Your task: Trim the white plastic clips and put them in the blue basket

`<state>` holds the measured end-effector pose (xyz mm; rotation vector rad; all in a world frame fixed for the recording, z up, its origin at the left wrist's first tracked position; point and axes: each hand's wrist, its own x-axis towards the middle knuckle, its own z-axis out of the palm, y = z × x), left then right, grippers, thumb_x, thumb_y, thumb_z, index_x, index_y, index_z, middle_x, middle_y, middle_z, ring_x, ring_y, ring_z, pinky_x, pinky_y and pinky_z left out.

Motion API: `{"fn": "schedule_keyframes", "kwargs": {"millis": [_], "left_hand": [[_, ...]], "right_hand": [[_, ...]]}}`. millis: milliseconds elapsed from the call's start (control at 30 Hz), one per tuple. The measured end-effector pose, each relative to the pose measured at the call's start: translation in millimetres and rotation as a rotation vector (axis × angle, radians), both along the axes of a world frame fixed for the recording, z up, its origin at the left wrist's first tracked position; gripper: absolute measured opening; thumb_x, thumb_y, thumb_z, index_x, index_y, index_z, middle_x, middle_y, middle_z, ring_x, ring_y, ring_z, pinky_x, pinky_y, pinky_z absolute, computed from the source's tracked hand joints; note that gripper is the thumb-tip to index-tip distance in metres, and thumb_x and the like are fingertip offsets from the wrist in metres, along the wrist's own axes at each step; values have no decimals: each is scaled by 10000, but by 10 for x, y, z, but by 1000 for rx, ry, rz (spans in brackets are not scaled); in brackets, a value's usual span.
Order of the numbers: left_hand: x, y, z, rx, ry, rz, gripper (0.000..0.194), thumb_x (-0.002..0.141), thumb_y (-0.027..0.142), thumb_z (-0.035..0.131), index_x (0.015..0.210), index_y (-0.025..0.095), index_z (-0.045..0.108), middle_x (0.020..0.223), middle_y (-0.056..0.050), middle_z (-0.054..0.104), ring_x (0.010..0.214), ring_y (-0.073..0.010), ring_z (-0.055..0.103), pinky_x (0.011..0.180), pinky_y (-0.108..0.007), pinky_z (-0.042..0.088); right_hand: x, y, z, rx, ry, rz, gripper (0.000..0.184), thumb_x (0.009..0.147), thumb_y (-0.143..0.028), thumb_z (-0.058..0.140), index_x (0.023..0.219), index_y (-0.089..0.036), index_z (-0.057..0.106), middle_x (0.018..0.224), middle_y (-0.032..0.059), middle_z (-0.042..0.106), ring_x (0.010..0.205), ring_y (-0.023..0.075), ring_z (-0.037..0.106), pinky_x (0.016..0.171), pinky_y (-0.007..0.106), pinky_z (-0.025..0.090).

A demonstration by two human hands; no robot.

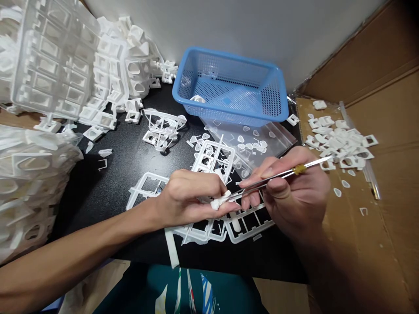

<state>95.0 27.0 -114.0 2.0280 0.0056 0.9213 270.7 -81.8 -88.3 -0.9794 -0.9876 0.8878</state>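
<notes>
Between its thumb and fingers my left hand pinches a small white plastic part. My right hand grips a pair of metal tweezers with a yellowish band near the back end. The tweezers' tips meet the white part, though my fingers hide some of the contact. Under both hands lie white plastic sprue frames, some with cells cut out. Many small rounded white pieces are scattered just beyond the hands, partly on a clear plastic bag.
A blue perforated basket stands at the back with a white part inside. Stacked sheets of white moulded parts crowd the left. On the cardboard at right sits a heap of white parts. More sprue pieces lie mid-left.
</notes>
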Motion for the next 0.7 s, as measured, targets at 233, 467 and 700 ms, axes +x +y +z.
{"fn": "schedule_keyframes", "kwargs": {"millis": [233,467,700], "left_hand": [[-5,-9,-28,2,-6,4,250,886,173,821,720,122,640,681,-51,709,631,-143,719,582,-205,551],[-3,-30,-16,-15,-11,20,242,892,174,815,727,120,648,710,-73,743,643,-141,724,588,-202,555],[6,-36,-19,-33,-14,3,258,904,194,808,719,131,640,711,-64,737,640,-130,712,588,-201,544]], "right_hand": [[18,-18,-36,41,-82,-19,142,938,-307,790,1009,-258,678,853,27,794,520,182,709,407,344,573],[9,-16,-18,52,-96,-50,136,924,-317,802,976,-283,680,843,32,801,532,190,706,422,350,588],[17,27,-8,-3,19,13,171,935,-320,790,946,-256,631,813,17,788,484,172,674,407,336,588]]}}
